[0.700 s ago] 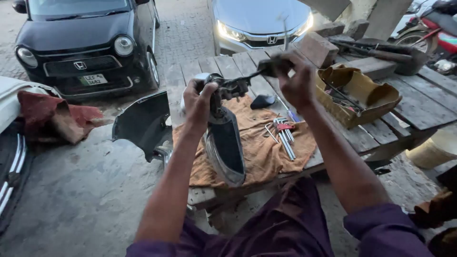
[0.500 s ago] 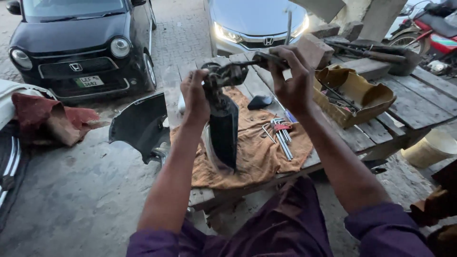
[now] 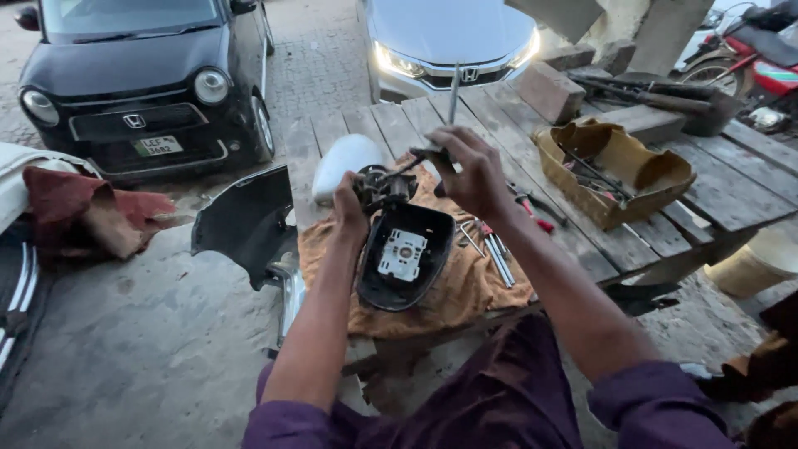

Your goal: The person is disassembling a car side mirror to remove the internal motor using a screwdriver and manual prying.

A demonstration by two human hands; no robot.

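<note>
While the left hand (image 3: 349, 208) grips the mechanism at the top of the black mirror housing (image 3: 405, 258), which stands tilted on the orange cloth (image 3: 465, 291) near the table's (image 3: 665, 224) front edge, the right hand (image 3: 474, 170), closed on a screwdriver (image 3: 451, 104), hovers just above it.

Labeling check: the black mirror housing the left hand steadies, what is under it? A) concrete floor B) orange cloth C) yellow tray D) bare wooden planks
B: the black mirror housing, steadied at its top by the left hand, rests over the orange cloth spread on the wooden table; the yellow tray sits apart from it.
</note>
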